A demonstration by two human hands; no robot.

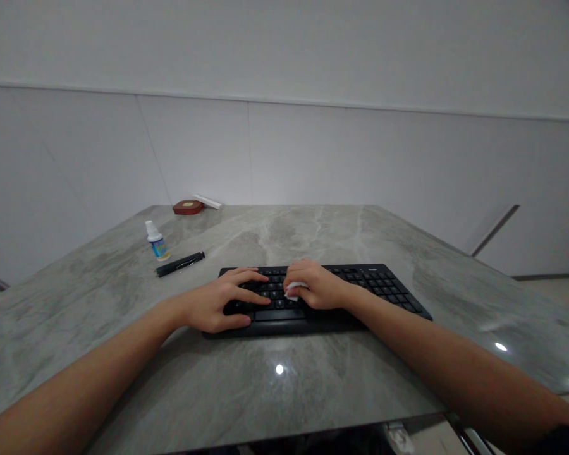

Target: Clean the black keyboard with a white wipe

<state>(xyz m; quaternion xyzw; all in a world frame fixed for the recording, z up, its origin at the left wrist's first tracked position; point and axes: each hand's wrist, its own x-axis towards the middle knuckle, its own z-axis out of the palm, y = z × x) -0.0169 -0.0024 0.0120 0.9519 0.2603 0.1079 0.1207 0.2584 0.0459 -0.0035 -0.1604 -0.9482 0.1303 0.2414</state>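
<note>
A black keyboard (pixel 284 327) lies on the grey marbled table in front of me. My left hand (pixel 222 299) rests on its left part, fingers spread over the keys and thumb near the front edge. Over the middle keys, my right hand (pixel 315 284) is closed around a small white wipe (pixel 294 289), which looks like tissue or cloth. Part of the wipe is hidden by the fingers. The number keys at the right end stay uncovered.
A white spray bottle (pixel 157 241) with a blue label stands on the table (pixel 313 234) at the left. Beside it lies a black pen-like tool (pixel 180 263). Toward the back are a reddish-brown case (pixel 188 207) and a thin white object (pixel 208 201). A wall rises behind.
</note>
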